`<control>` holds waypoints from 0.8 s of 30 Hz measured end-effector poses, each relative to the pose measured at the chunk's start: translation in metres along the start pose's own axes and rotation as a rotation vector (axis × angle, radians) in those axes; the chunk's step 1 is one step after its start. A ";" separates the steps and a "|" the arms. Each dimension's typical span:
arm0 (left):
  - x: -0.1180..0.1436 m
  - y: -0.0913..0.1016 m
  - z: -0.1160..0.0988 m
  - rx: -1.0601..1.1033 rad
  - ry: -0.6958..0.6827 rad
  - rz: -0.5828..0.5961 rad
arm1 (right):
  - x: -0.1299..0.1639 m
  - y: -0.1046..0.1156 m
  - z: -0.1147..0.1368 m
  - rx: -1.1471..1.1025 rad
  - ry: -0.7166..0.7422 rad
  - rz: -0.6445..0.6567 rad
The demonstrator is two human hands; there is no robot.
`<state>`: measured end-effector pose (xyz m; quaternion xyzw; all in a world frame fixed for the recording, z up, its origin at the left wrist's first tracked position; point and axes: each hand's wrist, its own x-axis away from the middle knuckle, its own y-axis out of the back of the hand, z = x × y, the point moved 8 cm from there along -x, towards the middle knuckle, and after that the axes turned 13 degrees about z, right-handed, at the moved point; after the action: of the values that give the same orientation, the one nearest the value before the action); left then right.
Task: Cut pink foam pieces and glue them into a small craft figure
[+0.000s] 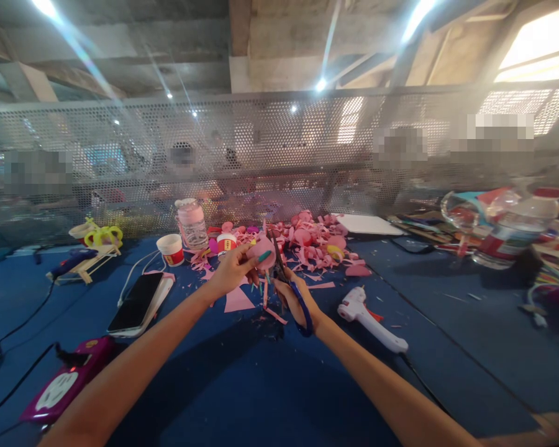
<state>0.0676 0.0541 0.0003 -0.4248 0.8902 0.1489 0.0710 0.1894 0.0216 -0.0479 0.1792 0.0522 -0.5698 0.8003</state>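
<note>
My left hand (233,270) pinches a small pink paper piece (261,251) above the blue table (270,385). My right hand (294,299) grips blue-handled scissors (302,310), whose dark blades (277,257) rise to the right edge of the pink piece. Pink strips and a pink triangle (237,300) lie on the table just below both hands. A heap of pink paper cutouts (317,239) sits behind the hands.
A white glue gun (370,318) lies right of my right hand. A phone (137,302), a purple power strip (63,386), two small cups (171,249), a clear jar (192,223) and a wooden stand (90,256) sit to the left. Bottles and craft clutter (507,233) crowd the right. A perforated metal screen (279,143) backs the table.
</note>
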 end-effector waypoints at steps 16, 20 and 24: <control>0.001 -0.003 -0.003 -0.080 -0.011 0.063 | -0.001 -0.004 0.008 0.005 0.081 0.057; 0.001 -0.003 -0.002 -0.063 -0.016 0.072 | -0.001 -0.001 0.007 0.028 0.050 0.034; 0.000 -0.004 -0.002 -0.063 -0.011 0.078 | -0.001 0.000 0.005 -0.017 0.026 0.020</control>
<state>0.0702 0.0513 0.0012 -0.3910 0.9005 0.1819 0.0567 0.1880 0.0203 -0.0427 0.1803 0.0655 -0.5589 0.8068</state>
